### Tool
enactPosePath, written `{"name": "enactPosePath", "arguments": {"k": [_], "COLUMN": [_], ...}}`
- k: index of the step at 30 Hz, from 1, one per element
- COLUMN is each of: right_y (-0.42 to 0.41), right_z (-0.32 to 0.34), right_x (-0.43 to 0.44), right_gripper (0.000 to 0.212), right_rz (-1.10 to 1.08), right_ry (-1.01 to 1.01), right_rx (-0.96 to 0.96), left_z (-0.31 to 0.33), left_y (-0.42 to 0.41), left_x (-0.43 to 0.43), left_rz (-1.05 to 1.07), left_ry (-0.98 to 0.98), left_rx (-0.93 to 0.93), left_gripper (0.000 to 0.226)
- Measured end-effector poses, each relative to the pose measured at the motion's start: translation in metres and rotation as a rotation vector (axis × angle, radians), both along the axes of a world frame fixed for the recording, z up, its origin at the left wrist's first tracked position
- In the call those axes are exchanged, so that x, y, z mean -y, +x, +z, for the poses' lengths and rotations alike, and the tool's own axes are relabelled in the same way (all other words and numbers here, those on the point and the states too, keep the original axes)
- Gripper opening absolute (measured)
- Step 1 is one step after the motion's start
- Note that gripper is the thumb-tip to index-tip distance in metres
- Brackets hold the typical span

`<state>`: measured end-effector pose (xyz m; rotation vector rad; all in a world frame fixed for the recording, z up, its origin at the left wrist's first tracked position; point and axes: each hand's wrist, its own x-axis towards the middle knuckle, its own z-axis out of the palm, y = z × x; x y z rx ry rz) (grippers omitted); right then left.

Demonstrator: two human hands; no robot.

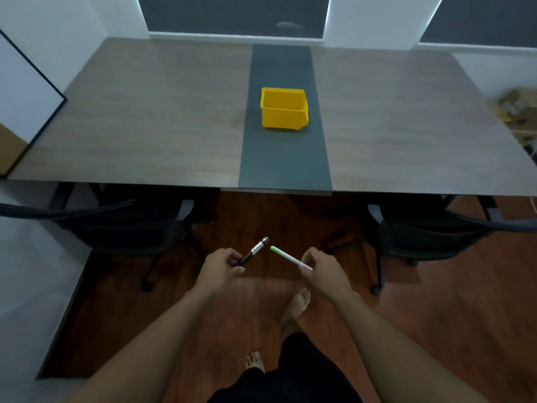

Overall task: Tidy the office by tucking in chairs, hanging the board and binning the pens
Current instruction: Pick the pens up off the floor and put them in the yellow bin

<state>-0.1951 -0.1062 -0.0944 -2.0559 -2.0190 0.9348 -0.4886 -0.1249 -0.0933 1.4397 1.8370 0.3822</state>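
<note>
My left hand (221, 266) grips a black pen with a silver tip (253, 251), pointing up and right. In my right hand (322, 267) is a white pen with a green cap (288, 257), pointing up and left. Both hands hover over the wooden floor, in front of the table (145, 126). A yellow open bin (283, 108) stands on the table's dark centre strip, well beyond both hands. Two black office chairs, one at the left (125, 222) and one at the right (430, 231), sit partly under the table's front edge. A white board with a black frame (26, 94) shows at the left edge.
A cardboard box (517, 112) sits blurred at the table's far right. Dark windows run along the back wall. My bare feet (296, 306) stand on the reddish wood floor between the chairs. A grey floor area lies at the left.
</note>
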Motion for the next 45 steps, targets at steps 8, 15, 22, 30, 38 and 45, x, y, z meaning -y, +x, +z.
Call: {"name": "enactPosePath", "arguments": {"k": [8,15,22,30,38,45], "right_y": [0.006,0.041,0.075,0.094,0.096,0.094], "right_z": [0.003,0.019,0.024,0.023,0.016,0.017], "right_x": [-0.136,-0.256,-0.343,-0.409,-0.460,-0.526], "right_gripper": [0.016,0.016,0.016,0.014,0.011,0.012], "right_rz": [0.036,0.055,0.052,0.005,-0.090,-0.194], "right_ry": [0.029,0.044,0.072,0.077,0.068,0.047], "right_rx": [-0.052,-0.104,-0.162,-0.197,-0.200,-0.140], "left_z": [0.003,0.035,0.052,0.061,0.043,0.028], "left_y": [-0.005,0.017,0.051,0.063,0.056,0.027], "left_x": [-0.111,-0.225,-0.299,-0.367,-0.441,-0.540], "left_rz": [0.070,0.166,0.169,0.150,0.105,0.066], "left_ry": [0.039,0.105,0.140,0.183,0.208,0.193], "left_rx": [-0.045,-0.021,-0.014,-0.013,0.001,0.071], "left_gripper": [0.025,0.033,0.033,0.025,0.016,0.017]}}
